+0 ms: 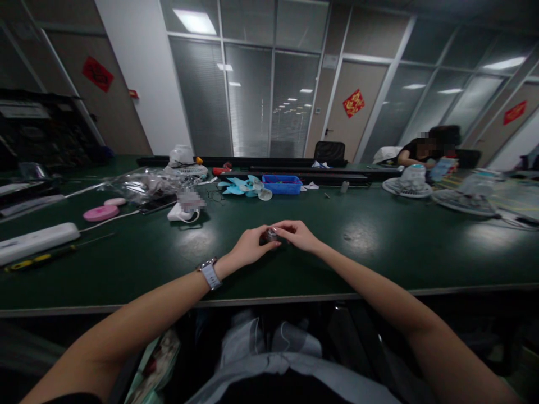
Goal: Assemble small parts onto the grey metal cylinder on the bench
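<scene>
Glass partitions [250, 101] and wooden doors stand behind a long dark-green table [147, 252]. Over its near part, both forearms reach forward and slant inward, so the hands meet near the middle. A small metal part [272, 236] sits between them, close above or on the tabletop; which of the two I cannot tell.

The left hand [251, 245], with a pale-strapped watch [209, 274] at its wrist, is closed on the part from the left, thumb stretched along the near side and fingers behind. The right hand [298, 234] arches in from the other side, wrist raised, knuckles bent, fingertips brought down at the part's top; whether they grip or merely touch is unclear.

The part's round end seems to face upward, but the fingers cover too much to make out its long axis. Beyond the hands lie light-blue fan blades [242, 187] beside a blue tray [281, 191].
</scene>
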The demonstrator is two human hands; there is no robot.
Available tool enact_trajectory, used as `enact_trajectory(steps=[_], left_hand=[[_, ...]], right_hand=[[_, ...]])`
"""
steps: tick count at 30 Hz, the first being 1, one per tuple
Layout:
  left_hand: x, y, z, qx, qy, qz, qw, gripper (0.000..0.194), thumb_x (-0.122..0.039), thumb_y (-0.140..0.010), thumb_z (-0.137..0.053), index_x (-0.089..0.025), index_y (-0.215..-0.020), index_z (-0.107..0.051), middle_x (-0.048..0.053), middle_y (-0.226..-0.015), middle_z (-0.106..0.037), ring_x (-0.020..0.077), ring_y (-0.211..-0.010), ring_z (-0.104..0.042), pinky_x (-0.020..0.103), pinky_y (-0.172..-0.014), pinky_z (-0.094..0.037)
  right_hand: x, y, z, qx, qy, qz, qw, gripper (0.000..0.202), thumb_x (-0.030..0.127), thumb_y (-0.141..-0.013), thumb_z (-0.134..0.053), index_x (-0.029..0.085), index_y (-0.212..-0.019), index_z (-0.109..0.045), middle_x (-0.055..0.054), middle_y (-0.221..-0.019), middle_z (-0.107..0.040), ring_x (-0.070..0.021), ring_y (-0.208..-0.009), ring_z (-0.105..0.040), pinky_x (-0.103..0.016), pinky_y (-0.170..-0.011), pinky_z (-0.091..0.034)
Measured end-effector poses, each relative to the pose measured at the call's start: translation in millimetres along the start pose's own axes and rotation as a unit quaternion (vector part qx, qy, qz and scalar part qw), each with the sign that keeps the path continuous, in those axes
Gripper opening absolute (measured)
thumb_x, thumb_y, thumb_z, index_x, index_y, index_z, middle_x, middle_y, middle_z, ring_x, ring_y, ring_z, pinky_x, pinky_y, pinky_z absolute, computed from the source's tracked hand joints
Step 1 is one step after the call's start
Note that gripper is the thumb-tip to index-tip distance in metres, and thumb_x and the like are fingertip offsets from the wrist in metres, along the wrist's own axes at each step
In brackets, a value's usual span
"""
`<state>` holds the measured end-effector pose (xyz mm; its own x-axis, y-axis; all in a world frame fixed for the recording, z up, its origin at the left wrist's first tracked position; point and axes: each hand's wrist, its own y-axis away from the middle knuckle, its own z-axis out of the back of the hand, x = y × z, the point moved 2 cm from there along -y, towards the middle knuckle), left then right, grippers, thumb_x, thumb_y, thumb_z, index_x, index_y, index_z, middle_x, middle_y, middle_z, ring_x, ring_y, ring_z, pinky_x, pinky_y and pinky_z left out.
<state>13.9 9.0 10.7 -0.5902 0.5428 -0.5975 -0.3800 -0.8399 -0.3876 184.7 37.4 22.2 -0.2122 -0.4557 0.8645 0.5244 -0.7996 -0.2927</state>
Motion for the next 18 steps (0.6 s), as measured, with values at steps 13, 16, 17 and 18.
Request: enact_trajectory(steps=[13,16,17,18], left_hand=[[-0.6,0.3,0.7,0.007,0.003,0.019,1.000,0.047,-0.049,-0.078,-0.062,-0.019,-0.114,-0.060,0.006,-0.092,-0.071,0.0199,-0.078,-0.066,0.028,-0.066,-0.049],[0.8,0.2,-0.2,0.008,0.011,0.016,1.000,0.050,-0.048,-0.078,-0.063,-0.019,-0.117,-0.059,0.006,-0.095,-0.071,0.0203,-0.081,-0.066,0.028,-0.067,-0.050],[1.1,0.2,-0.4,0.006,0.012,0.014,1.000,0.050,-0.048,-0.078,-0.063,-0.019,-0.118,-0.058,0.007,-0.096,-0.071,0.0202,-0.081,-0.066,0.028,-0.068,-0.050],[1.3,0.3,-0.5,0.005,0.011,0.013,1.000,0.050,-0.048,-0.078,-0.063,-0.019,-0.119,-0.058,0.006,-0.097,-0.071,0.0199,-0.081,-0.066,0.028,-0.068,-0.050]], right_hand=[[-8.3,-3.0,3.0,-0.023,-0.040,0.005,0.999,0.038,0.050,-0.079,-0.061,0.016,-0.095,-0.067,-0.002,-0.073,-0.062,-0.0069,-0.053,-0.047,-0.018,-0.045,-0.037],[-6.9,-2.1,1.2,-0.007,-0.042,0.000,0.999,0.040,0.049,-0.080,-0.060,0.015,-0.101,-0.068,-0.002,-0.073,-0.062,-0.0068,-0.053,-0.046,-0.019,-0.045,-0.037],[-6.8,-2.0,0.9,-0.003,-0.043,-0.001,0.999,0.040,0.049,-0.080,-0.060,0.015,-0.101,-0.068,-0.001,-0.072,-0.062,-0.0066,-0.052,-0.046,-0.019,-0.045,-0.037],[-6.8,-1.9,0.8,0.000,-0.043,-0.002,0.999,0.040,0.049,-0.080,-0.060,0.015,-0.100,-0.068,-0.001,-0.070,-0.061,-0.0064,-0.051,-0.045,-0.019,-0.045,-0.037]])
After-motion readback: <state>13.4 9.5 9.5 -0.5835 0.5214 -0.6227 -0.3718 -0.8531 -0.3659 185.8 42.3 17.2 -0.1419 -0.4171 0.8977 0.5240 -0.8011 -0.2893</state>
